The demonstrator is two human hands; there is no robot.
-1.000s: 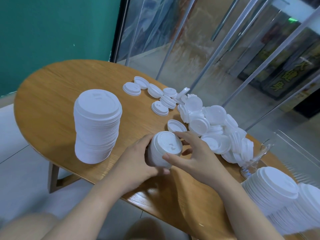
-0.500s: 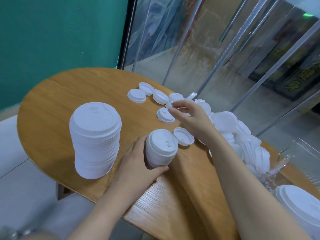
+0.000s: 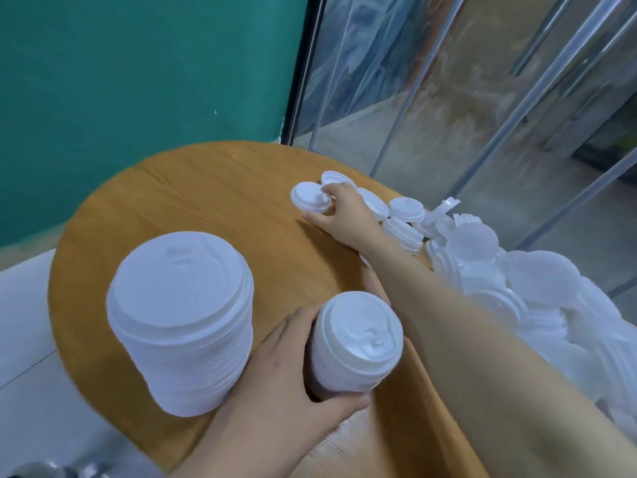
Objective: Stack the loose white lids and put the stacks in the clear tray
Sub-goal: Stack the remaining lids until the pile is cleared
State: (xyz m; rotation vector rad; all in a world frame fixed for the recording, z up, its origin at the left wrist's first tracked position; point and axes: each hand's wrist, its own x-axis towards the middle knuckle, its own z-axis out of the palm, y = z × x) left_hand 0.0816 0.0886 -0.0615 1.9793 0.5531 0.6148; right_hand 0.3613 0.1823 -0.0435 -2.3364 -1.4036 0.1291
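Currently the left hand (image 3: 282,384) curls round the small stack of lids (image 3: 355,343), thumb under its near side at about 6 o'clock and fingers wrapped along the 9 o'clock side, so the stack sits upright in the grip with its top lid facing the camera. Just beside it at 9 o'clock stands the large stack of lids (image 3: 179,315), upright on the wooden table (image 3: 206,201) and apart from the hand's fingers by a narrow gap, as far as the blur allows. The right hand (image 3: 339,215) reaches out to roughly 12 o'clock from the small stack; its thumb and fingertips pinch the rim of a single loose lid (image 3: 307,198), which lies flat on the table at the far left end of the row. That lid sits at 10 o'clock of the right hand, partly under the fingertips. More loose lids (image 3: 405,208) trail from 1 o'clock of the hand toward a heap of lids (image 3: 499,288) at 3 o'clock of the small stack, beneath and beyond the right forearm. The clear tray cannot be made out at the right edge. Behind the table: a teal wall (image 3: 138,81) and a glass partition (image 3: 448,81).
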